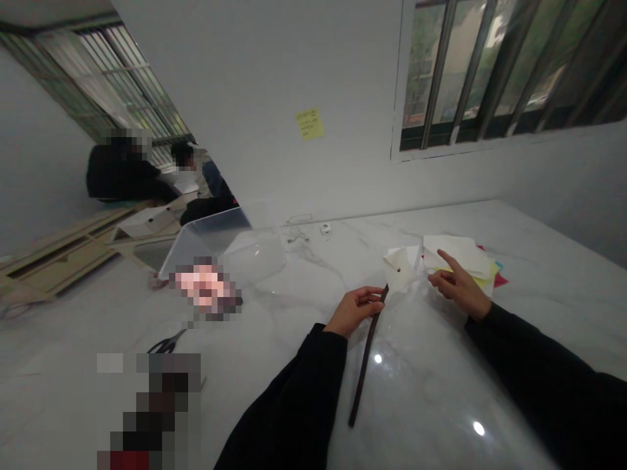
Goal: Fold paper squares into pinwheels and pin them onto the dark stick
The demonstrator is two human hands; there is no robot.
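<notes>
My left hand [355,309] is closed around the upper part of a thin dark stick [365,362] that slants down toward me over the white marble table [539,274]. A folded cream paper shape [399,271] sits at the stick's top end. My right hand [458,284] hovers just right of the paper, index finger stretched out toward a stack of paper sheets [460,254], the other fingers loosely curled and holding nothing. Both arms wear black sleeves.
A clear plastic bin [215,238] stands at the left of the table, scissors [166,343] lie near the front left, and a white cable and plug [313,230] rest by the wall. Two people sit in the far left room. A yellow note [309,123] hangs on the wall.
</notes>
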